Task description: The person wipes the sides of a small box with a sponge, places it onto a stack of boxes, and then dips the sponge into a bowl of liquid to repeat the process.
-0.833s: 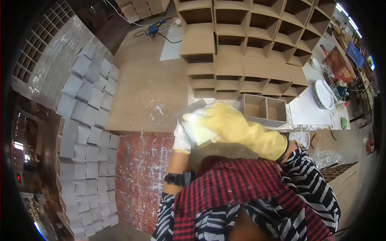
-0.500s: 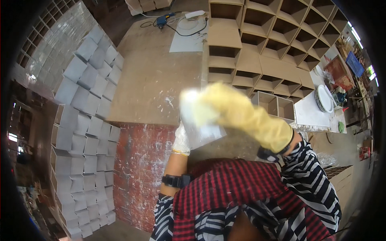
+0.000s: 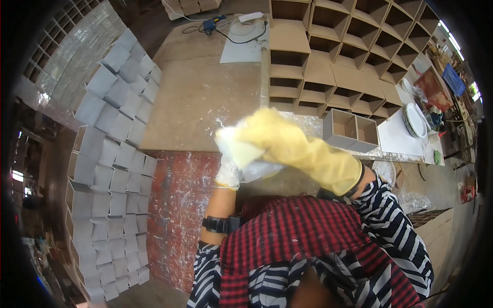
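Note:
My right hand (image 3: 267, 131), in a long yellow rubber glove, is closed on a pale sponge-like pad (image 3: 240, 152); motion blurs both. The pad lies over a pale grey-white, flat-sided piece (image 3: 261, 172), of which only the lower part shows. At that piece's left edge is my left hand (image 3: 228, 173), in a white knit glove. Its fingers are mostly hidden behind the pad, but it appears to hold the piece. Both hands are close together in front of my red-and-black checked apron.
Grey-white open boxes (image 3: 110, 197) are stacked along the left. Brown compartment boxes (image 3: 321, 74) stand at the far right, with a grey two-compartment box (image 3: 341, 129) nearer. A blue power tool (image 3: 209, 24) lies on the brown board (image 3: 200, 102). A white basin (image 3: 415, 120) sits at right.
My right hand and the pad have moved left and slightly down over the pale piece, covering more of it. My left hand has shifted slightly left. The view has turned a little.

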`<state>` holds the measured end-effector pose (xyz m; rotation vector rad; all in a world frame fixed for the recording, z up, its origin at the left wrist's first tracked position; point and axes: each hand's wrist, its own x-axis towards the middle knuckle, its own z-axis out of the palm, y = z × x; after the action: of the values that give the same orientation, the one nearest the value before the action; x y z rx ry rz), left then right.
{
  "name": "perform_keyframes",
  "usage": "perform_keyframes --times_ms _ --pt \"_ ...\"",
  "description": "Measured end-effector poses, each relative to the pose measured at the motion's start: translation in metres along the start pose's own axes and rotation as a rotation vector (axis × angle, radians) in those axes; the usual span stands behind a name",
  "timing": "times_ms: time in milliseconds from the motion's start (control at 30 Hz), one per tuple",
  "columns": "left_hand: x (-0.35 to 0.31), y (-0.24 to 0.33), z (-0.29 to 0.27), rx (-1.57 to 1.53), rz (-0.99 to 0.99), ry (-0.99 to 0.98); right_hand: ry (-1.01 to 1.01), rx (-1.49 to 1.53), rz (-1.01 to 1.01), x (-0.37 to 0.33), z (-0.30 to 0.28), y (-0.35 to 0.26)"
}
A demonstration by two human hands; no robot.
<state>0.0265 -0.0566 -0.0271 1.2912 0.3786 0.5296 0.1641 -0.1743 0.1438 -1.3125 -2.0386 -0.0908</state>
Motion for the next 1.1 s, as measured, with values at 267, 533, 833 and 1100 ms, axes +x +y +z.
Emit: perform_keyframes --times_ms 267,533,833,1100 --pt "0.009 0.032 0.008 -0.826 -0.181 0.008 0.117 0.379 -0.129 -0.07 0.0 0.016" --pt "0.008 0.025 0.023 0.523 0.225 0.025 0.076 0.16 -0.108 -0.056 -0.02 0.047" --pt "0.005 0.029 0.025 0.689 0.237 0.021 0.219 0.149 -0.138 -0.047 -0.058 0.044" --pt "0.0 0.023 0.018 0.469 0.118 0.031 -0.159 0.508 -0.15 -0.076 -0.042 0.031"
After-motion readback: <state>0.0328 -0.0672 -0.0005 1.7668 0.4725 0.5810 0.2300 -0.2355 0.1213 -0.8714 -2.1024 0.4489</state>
